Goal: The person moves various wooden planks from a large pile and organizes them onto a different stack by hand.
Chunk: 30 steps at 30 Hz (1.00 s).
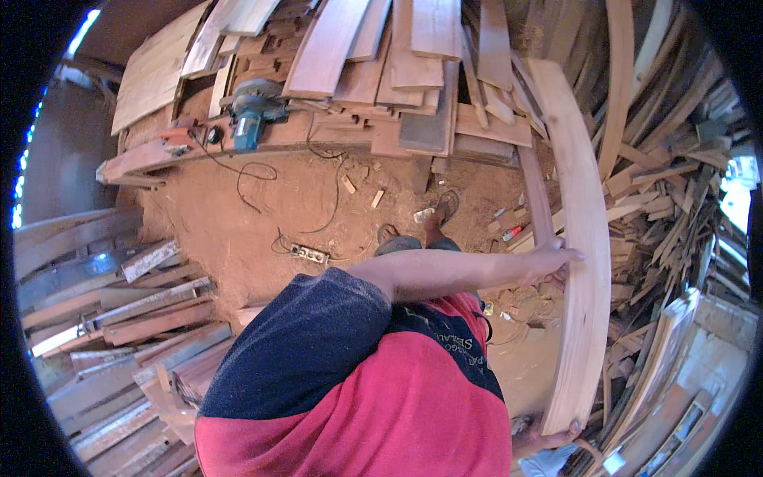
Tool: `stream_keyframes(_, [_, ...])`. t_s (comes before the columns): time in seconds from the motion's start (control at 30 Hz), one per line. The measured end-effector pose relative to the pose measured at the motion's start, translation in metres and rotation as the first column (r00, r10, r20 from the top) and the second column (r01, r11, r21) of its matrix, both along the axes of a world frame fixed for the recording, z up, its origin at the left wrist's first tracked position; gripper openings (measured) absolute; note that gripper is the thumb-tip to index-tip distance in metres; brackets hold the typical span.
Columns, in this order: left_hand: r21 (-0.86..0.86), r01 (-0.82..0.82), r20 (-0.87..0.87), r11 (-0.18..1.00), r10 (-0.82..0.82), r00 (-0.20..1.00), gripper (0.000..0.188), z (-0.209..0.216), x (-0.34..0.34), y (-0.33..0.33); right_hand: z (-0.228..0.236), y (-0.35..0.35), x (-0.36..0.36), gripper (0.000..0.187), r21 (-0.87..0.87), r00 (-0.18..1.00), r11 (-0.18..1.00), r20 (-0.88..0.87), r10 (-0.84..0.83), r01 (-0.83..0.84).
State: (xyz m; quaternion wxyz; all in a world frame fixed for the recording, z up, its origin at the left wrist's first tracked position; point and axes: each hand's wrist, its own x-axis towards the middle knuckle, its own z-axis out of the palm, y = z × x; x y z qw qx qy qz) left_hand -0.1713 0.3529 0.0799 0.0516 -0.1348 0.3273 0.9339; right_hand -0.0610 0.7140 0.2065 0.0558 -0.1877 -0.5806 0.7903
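"What's hard to make out?"
"The right hand (552, 434), lower right: the plank (586, 238) partly covers it, but its fingers clasp that end. The left hand (547, 262) grasps the plank's left edge, midway."
"The room?"
"Littered brown floor (207, 211); board-laden tabletop (298, 131) across the top, with a blue saw (249, 127)."
"And the plank?"
"Long, pale, faintly grained, at frame right."

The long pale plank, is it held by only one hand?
No, the left hand holds the plank midway, the right hand its lower end.
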Motion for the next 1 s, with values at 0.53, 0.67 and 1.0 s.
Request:
stream_keyframes(0.53, [-0.904,-0.134,0.293,0.405,0.818,0.495,0.037,-0.244,0.433,-0.152,-0.215,-0.281,-0.139,0.062,-0.271,0.912,0.904,0.157,0.379,-0.329])
stream_keyframes(0.67, [-0.842,-0.193,0.526,0.503,0.845,-0.095,0.049,-0.338,0.615,-0.036,-0.227,-0.347,-0.161,0.064,-0.306,0.873,0.865,0.164,0.459,-0.397])
stream_keyframes(1.0, [-0.535,-0.468,0.793,0.703,0.609,0.007,0.047,-0.286,0.567,0.044,-0.270,-0.439,-0.149,0.067,-0.442,0.845,0.807,0.175,0.506,-0.392])
